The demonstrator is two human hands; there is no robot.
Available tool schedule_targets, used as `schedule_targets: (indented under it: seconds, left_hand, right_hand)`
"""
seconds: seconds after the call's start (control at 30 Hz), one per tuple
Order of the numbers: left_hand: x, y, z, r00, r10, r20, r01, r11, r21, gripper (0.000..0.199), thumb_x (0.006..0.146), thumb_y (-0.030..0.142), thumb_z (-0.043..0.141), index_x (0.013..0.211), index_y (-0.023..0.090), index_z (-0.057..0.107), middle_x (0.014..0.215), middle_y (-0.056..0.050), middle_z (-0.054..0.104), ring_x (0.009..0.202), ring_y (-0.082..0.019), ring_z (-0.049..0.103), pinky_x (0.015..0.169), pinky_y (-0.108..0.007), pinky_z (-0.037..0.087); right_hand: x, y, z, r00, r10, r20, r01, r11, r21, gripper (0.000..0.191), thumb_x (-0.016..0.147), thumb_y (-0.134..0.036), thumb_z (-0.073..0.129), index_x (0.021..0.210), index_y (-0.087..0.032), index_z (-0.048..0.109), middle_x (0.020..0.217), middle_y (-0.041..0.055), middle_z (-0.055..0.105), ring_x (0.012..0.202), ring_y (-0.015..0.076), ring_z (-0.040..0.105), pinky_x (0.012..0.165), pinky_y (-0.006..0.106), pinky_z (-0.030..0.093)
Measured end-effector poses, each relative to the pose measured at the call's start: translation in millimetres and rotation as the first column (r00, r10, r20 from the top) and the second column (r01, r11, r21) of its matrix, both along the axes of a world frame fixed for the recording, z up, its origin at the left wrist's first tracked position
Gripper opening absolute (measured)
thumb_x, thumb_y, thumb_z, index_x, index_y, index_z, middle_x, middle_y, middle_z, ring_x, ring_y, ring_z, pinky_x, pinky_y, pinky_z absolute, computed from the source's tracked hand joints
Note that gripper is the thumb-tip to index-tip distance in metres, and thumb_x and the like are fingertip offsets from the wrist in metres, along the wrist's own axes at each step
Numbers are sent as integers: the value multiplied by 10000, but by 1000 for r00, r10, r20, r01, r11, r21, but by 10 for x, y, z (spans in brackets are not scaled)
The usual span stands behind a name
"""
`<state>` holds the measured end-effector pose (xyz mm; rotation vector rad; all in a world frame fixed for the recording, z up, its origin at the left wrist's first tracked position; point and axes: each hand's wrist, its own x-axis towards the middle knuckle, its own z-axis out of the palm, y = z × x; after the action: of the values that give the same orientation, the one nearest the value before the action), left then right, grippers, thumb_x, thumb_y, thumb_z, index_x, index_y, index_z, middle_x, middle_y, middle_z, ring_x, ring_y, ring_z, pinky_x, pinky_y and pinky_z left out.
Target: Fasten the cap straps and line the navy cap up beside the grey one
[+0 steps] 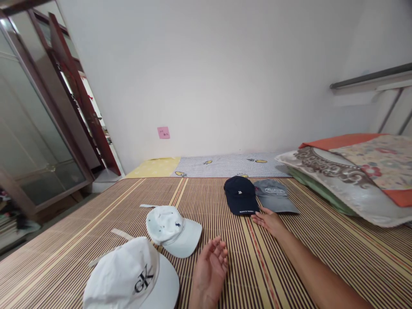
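Observation:
A navy baseball cap (pixel 240 195) with a small white emblem rests on the striped mat, its brim facing me. My right hand (pixel 269 222) is at the right corner of that brim, fingers stretched out and apart, their tips at its edge. Directly to the right, partly behind the navy cap, lies a grey cap (pixel 273 195) with lettering. My left hand (pixel 210 270) is palm up and empty, its fingers loosely curled and open. Left of it are a pale mint cap (pixel 167 227) and, closer to me, a white cap (pixel 128 274) with black letters; both have loose straps.
The striped bamboo mat (pixel 206 197) covers the bed. Stacked pillows (pixel 347 180) lie at the right. Checked cloth (pixel 222 165) runs along the white wall, which bears a pink note (pixel 163 132). A dark red door (pixel 74 90) stands at the far left.

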<state>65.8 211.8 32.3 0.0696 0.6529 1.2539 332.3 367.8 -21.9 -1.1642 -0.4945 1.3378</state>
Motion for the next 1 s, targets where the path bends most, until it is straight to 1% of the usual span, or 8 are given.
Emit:
schedule_targets:
  seconds: [0.23, 0.37, 0.47, 0.57, 0.63, 0.7, 0.83, 1.0]
  left_hand:
    - [7, -24, 75, 1000, 14, -12, -14, 1000, -23, 239, 1045, 218, 487, 994, 72, 670, 779, -78, 753, 619, -145, 715, 554, -216, 502]
    - [-19, -11, 73, 1000, 18, -15, -19, 999, -38, 232, 1044, 227, 496, 996, 76, 666, 764, -66, 744, 619, -141, 711, 556, -217, 499]
    - [-43, 6, 67, 1000, 25, -11, -25, 999, -45, 224, 1041, 219, 498, 991, 77, 664, 760, -67, 741, 611, -141, 706, 551, -220, 496]
    - [-57, 14, 59, 999, 41, -12, -41, 998, -55, 223, 1041, 204, 488, 999, 73, 663, 756, -70, 739, 611, -144, 708, 550, -221, 498]
    - [-59, 15, 49, 999, 37, -16, -38, 997, -61, 216, 1040, 203, 491, 1010, 75, 663, 759, -66, 738, 610, -144, 709, 548, -221, 496]
    - [-58, 15, 28, 1000, 23, -16, -24, 998, -60, 211, 1037, 211, 500, 1014, 81, 664, 767, -64, 739, 613, -143, 709, 551, -222, 497]
    - [-55, 17, -21, 1000, 16, 0, -16, 999, -33, 199, 1026, 212, 521, 994, 84, 670, 778, -73, 740, 624, -146, 708, 558, -228, 497]
    - [-32, 15, 7, 999, 30, -23, -31, 998, -49, 180, 1015, 192, 522, 992, 88, 667, 771, -67, 737, 619, -142, 700, 554, -222, 490]
  right_hand:
    - [-4, 6, -55, 998, 3, 66, -4, 1000, 4, 191, 1006, -239, 681, 1169, -142, 663, 904, 10, 753, 685, 144, 733, 639, 291, 646]
    - [-41, -43, -146, 990, -61, 123, 57, 998, 37, 155, 982, -179, 694, 1129, -138, 667, 842, -11, 744, 638, 139, 723, 611, 280, 635]
    - [37, -97, -222, 965, -197, 172, 185, 979, 83, 162, 961, -105, 689, 1117, -141, 666, 781, -41, 709, 587, 119, 687, 562, 243, 599]
    - [254, -142, -269, 892, -406, 198, 385, 913, 134, 211, 952, -63, 673, 1142, -154, 657, 775, -64, 666, 549, 84, 620, 515, 189, 534]
    - [432, -145, -266, 851, -490, 188, 468, 871, 147, 200, 953, -84, 679, 1138, -156, 656, 784, -64, 656, 533, 74, 590, 504, 183, 515]
    - [593, -121, -231, 856, -491, 159, 472, 870, 144, 152, 954, -126, 692, 1101, -151, 664, 785, -56, 662, 547, 84, 603, 523, 201, 535]
    - [798, -46, -116, 917, -392, 78, 380, 915, 135, 67, 919, -125, 702, 978, -150, 683, 765, -32, 690, 624, 124, 678, 589, 242, 598]
    - [909, -81, -89, 932, -362, 13, 356, 922, 149, 220, 737, -32, 708, 872, -204, 687, 729, 1, 708, 672, 162, 721, 645, 226, 647]
